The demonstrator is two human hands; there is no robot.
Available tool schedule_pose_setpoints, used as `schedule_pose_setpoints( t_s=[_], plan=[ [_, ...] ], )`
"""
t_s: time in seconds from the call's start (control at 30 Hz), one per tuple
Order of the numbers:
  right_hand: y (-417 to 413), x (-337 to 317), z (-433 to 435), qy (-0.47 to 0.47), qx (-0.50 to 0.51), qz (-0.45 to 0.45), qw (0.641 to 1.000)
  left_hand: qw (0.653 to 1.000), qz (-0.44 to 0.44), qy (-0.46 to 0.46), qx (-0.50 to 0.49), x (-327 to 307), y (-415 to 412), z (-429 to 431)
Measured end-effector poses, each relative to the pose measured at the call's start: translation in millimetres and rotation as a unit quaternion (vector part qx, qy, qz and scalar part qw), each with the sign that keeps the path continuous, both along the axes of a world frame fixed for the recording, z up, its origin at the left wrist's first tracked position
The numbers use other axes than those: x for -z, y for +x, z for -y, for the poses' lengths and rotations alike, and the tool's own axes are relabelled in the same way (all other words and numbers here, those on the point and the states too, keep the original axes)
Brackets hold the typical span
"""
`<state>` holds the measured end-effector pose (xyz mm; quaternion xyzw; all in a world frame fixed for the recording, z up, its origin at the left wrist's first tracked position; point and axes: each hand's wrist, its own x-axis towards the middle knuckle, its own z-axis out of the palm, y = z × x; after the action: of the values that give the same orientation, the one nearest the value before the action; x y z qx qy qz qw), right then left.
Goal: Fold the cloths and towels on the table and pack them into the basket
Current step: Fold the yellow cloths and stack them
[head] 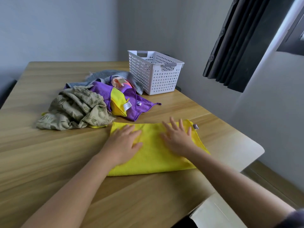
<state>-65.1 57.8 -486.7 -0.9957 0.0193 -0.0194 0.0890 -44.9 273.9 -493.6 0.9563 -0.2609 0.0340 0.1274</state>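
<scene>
While the yellow cloth lay flat near the front edge of the counter, its long side ran from left to right across the person's front, and both hands were on top of it. The left hand pressed on the left half, palm down with the fingers straight and a little spread, gripping nothing. The right hand did the same on the right half, fingers fanned toward the far edge, where a small tag stuck out at the corner. The cloth looked already doubled, with a rounded fold along its near side. I judged the next fold would carry one short end across to the other, so either hand had an end close by.

The white basket stood at the far side of the counter, beyond the cloth, slightly right of its middle and well apart from it. That put it nearer the right hand, with only bare counter between.

Off to the left was the unfolded heap. A beige leaf-patterned towel was bunched at its left, and a grey towel lay behind it. A purple cloth was spread toward the yellow one with a smaller yellow cloth on top. The heap's far end reached the basket's left wall, so a reach from the left hand would have had to cross it. A dark curtain hung at the far right, clear of everything.
</scene>
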Motion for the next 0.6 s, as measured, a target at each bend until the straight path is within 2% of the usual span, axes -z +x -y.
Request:
schedule_pose_setpoints(
  t_s=[0.03, 0.07, 0.2, 0.33, 0.4, 0.5, 0.57, 0.6],
  plan=[
    [-2, 7, -4, -0.024, 0.006, -0.049, 0.998, 0.997, -0.041, 0.066, -0.005, 6, 0, -1],
    [-2, 11, -5, -0.039, 0.011, -0.071, 0.997, 0.994, -0.060, 0.095, -0.014, 9, 1, -2],
    [-2, 11, 1, -0.053, 0.002, -0.061, 0.997, 0.989, -0.079, 0.110, -0.066, 5, -8, 0],
    [-4, 4, 15, -0.039, -0.079, -0.054, 0.995, 0.981, -0.086, 0.118, -0.125, 3, -39, 18],
    [-7, -3, 27, -0.055, -0.116, -0.054, 0.990, 0.972, -0.078, 0.167, -0.144, -3, -65, 23],
    [-17, -11, 36, -0.076, -0.070, 0.011, 0.995, 0.966, 0.067, 0.212, -0.135, -23, -91, 20],
    [-31, -11, 27, -0.029, 0.013, 0.040, 0.999, 0.971, 0.174, 0.135, -0.096, -29, -83, 12],
    [-40, -9, 20, -0.008, 0.051, 0.021, 0.998, 0.974, 0.201, 0.090, -0.052, -26, -76, 8]
  ],
)
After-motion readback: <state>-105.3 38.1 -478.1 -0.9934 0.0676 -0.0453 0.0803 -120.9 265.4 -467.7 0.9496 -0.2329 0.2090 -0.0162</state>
